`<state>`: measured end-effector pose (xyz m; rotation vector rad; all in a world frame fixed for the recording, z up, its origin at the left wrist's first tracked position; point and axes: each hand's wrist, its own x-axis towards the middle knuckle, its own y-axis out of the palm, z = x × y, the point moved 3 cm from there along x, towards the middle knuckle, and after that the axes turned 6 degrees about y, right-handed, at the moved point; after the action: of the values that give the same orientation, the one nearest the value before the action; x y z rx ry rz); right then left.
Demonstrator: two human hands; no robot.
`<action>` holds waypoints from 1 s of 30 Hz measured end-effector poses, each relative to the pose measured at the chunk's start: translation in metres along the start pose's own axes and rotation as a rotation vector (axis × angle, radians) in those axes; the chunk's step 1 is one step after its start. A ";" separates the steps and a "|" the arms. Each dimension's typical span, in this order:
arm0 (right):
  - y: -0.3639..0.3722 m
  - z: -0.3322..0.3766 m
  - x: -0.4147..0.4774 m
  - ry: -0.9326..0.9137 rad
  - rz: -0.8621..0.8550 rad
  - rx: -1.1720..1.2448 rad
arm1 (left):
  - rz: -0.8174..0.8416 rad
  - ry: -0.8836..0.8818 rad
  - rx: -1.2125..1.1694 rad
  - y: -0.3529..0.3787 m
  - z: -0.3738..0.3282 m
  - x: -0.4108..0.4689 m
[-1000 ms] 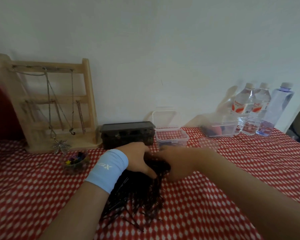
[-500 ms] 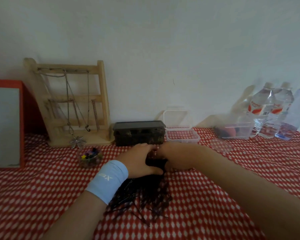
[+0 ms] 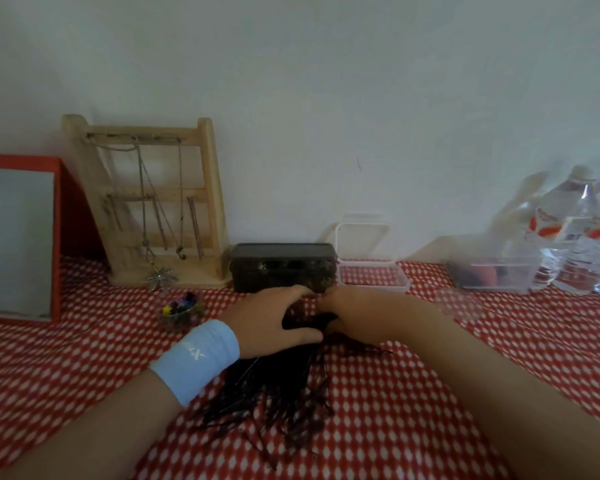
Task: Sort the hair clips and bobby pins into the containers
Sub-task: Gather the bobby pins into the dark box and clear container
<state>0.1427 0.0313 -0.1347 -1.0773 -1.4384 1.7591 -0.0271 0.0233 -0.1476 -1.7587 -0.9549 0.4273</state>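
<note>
A dark bundle of braided hair (image 3: 278,386) lies on the red checked cloth, with thin dark bobby pins sticking out of its strands. My left hand (image 3: 274,323), with a light blue wristband, grips the bundle's top end with thumb and fingers curled round it. My right hand (image 3: 354,310) meets it from the right, its fingertips curled into the same top end. What they pinch there is hidden. A small clear box (image 3: 400,284) with its lid up stands just behind my right hand. A little clear bowl (image 3: 179,315) of coloured clips sits left of my left hand.
A black lidded box (image 3: 283,265) stands right behind my hands. A wooden jewellery rack (image 3: 160,202) with chains and a red-framed mirror (image 3: 18,237) are at the back left. A clear tub (image 3: 496,273) and water bottles (image 3: 575,233) stand at the back right.
Both hands have slid along the hair towards the black box and closed together on the bundle's top end. The view has swung left.
</note>
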 end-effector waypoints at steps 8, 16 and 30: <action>-0.021 -0.021 -0.020 -0.043 0.024 0.300 | -0.244 0.047 -0.099 0.011 0.010 -0.016; -0.005 0.006 -0.022 -0.104 0.127 1.099 | -0.597 0.058 -0.583 -0.008 -0.007 -0.019; 0.010 0.019 -0.019 -0.040 0.251 1.566 | -0.555 -0.006 -0.626 -0.008 -0.015 -0.015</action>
<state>0.1355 0.0044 -0.1392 -0.2971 0.3180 2.2366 -0.0297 0.0037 -0.1366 -1.9135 -1.6397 -0.2562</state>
